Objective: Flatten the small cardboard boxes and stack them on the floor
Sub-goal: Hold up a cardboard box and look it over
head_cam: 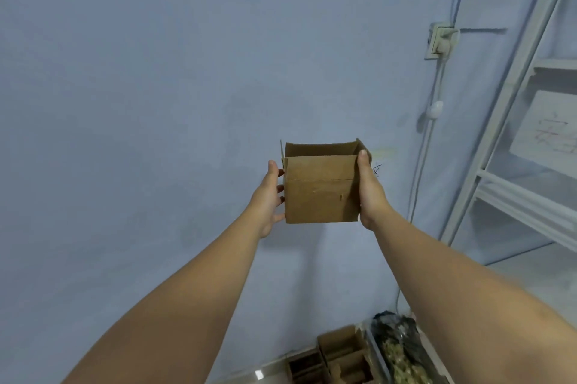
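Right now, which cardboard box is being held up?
The box between the left hand and right hand, raised before the wall; the other boxes sit on the floor below.

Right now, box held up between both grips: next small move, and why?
Probably skew the box flat by pushing its sides in opposite directions. It is still squared up with flaps standing; left grip presses one side, right grip holds the other, so both are placed to collapse it.
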A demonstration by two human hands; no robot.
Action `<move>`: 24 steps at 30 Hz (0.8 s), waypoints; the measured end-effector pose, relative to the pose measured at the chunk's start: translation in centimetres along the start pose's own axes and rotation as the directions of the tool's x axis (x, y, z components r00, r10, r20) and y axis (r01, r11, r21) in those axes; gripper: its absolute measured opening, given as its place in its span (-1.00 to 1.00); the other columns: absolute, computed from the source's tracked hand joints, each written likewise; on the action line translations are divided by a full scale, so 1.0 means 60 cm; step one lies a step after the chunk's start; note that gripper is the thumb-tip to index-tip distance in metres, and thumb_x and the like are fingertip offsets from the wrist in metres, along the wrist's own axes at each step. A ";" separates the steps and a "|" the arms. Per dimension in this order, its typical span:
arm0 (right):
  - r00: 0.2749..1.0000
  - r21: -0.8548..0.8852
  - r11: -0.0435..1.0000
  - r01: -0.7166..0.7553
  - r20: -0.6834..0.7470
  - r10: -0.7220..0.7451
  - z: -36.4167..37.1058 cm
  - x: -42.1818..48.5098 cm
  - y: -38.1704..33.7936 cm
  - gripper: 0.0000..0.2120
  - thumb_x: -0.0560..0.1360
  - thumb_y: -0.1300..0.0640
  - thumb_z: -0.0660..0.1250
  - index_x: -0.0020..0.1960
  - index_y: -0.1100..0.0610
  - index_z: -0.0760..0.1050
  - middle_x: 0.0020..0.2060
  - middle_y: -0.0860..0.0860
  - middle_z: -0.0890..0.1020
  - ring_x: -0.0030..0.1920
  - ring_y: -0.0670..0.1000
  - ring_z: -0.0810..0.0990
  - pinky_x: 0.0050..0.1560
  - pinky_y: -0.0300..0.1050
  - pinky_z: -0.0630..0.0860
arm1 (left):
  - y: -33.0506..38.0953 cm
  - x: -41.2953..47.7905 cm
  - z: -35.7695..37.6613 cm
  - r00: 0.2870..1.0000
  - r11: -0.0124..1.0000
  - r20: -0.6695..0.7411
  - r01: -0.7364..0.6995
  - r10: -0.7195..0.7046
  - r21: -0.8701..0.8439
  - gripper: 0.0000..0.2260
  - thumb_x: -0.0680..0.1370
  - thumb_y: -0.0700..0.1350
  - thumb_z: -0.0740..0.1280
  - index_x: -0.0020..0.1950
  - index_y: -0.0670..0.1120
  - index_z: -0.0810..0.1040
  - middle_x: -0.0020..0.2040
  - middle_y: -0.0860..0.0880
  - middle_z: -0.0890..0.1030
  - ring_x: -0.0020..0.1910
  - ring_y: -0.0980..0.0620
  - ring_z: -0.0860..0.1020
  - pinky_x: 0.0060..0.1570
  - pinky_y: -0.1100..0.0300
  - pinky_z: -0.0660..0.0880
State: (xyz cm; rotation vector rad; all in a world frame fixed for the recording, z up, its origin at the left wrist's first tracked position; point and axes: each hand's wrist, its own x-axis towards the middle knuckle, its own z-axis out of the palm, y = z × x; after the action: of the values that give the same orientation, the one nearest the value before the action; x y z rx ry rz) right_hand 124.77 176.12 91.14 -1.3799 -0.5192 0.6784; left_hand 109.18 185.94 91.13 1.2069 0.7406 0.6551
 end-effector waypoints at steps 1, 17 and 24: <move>1.000 -0.005 1.000 0.001 -0.017 -0.001 -0.003 0.006 0.000 -0.44 0.38 -0.51 0.11 0.18 -0.17 0.45 0.07 -0.13 0.59 0.06 -0.08 0.58 -0.12 -0.09 0.53 | -0.001 0.011 0.002 1.000 1.000 0.019 0.006 -0.006 -0.007 -0.47 0.54 0.35 -0.02 0.39 0.11 0.34 0.38 -0.06 0.43 0.33 -0.07 0.42 0.29 -0.16 0.37; 0.989 -0.018 0.999 -0.026 -0.148 0.024 -0.104 0.081 -0.031 -0.61 0.40 -0.45 0.17 -0.02 -0.20 0.51 -0.03 -0.12 0.64 -0.01 -0.06 0.61 -0.18 -0.09 0.51 | -0.008 0.096 0.107 0.989 0.999 0.148 0.027 -0.023 -0.021 -0.44 0.54 0.34 0.01 0.41 0.07 0.36 0.37 -0.01 0.44 0.31 -0.03 0.43 0.17 -0.03 0.43; 0.998 0.006 0.998 -0.063 -0.031 0.064 -0.192 0.146 -0.021 -0.66 0.46 -0.36 0.19 -0.03 -0.15 0.53 -0.33 -0.21 0.68 -0.34 -0.19 0.66 -0.50 -0.30 0.51 | -0.043 0.126 0.182 0.998 1.000 0.060 0.009 -0.008 -0.020 -0.42 0.55 0.32 0.01 0.42 0.02 0.37 0.36 -0.03 0.46 0.32 -0.06 0.44 0.24 -0.05 0.43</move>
State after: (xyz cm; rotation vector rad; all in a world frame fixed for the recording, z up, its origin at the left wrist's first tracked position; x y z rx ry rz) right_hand 139.13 174.08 90.38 -1.4052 -0.4505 0.7081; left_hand 122.57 184.96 89.47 1.1996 0.6869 0.6157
